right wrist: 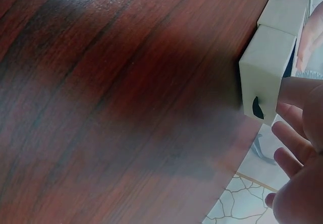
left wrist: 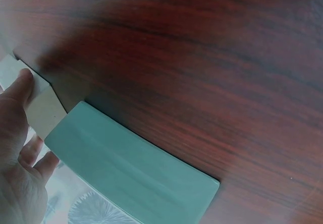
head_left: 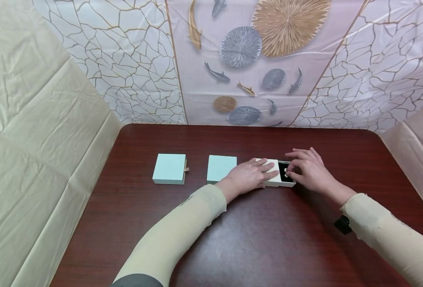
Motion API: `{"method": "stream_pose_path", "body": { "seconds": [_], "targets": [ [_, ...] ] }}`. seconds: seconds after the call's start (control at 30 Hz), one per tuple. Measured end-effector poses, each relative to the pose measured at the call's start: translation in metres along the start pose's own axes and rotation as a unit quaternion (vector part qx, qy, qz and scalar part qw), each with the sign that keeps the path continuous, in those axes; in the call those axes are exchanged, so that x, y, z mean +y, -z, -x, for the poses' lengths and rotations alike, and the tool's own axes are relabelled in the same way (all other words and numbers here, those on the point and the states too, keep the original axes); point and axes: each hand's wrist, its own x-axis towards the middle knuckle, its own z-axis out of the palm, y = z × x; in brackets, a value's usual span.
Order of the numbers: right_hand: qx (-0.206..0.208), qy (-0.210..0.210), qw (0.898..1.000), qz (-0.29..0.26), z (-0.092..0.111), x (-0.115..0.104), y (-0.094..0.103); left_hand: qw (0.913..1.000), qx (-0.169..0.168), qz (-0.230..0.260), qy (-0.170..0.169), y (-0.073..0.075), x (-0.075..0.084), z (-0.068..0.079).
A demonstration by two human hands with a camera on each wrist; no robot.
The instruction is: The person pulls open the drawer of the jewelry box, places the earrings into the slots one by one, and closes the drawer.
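A white drawer box (head_left: 269, 171) lies on the table with its black-lined tray (head_left: 284, 177) slid partly out to the right. My left hand (head_left: 249, 174) holds the box's outer sleeve, fingers spread across the top and thumb (left wrist: 22, 82) on the near side. Inside the tray, small shiny pieces of jewelry (head_left: 285, 170) lie against the black lining. My right hand (head_left: 310, 170) pinches at one of them with thumb and forefinger, its other fingers raised. A dark pull slot (right wrist: 258, 107) shows on the tray's end face in the right wrist view.
A mint-green box (head_left: 221, 166) sits just left of the white one, partly behind my left wrist. Farther left stands another mint-green box (head_left: 169, 169) with a small ribbon tab. The dark red wooden table (head_left: 254, 239) meets a patterned cloth (head_left: 215, 99) along its back edge.
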Motion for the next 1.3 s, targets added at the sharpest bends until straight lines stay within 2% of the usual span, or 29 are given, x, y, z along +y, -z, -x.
{"method": "stream_pose_path", "body": {
  "seconds": [0.2,0.47,0.6,1.07,1.3],
  "targets": [
    [-0.005,-0.005,1.0,-0.003,0.0,0.0,0.005,1.0,0.0,0.0,-0.001,0.0,-0.001,0.0],
    [0.037,0.0,0.999,-0.021,0.002,0.005,0.014,1.0,0.002,-0.007,-0.003,0.0,-0.001,0.0],
    [0.044,-0.006,0.999,-0.031,0.005,0.01,0.016,1.0,-0.003,-0.006,0.0,0.001,-0.001,0.0],
    [-0.008,-0.017,0.999,-0.034,0.014,0.023,0.013,0.9999,-0.011,0.004,0.007,0.0,-0.001,0.001],
    [-0.015,-0.024,0.999,-0.047,0.017,0.022,0.009,0.9999,-0.01,0.005,0.008,0.001,0.0,0.001]
  ]
}}
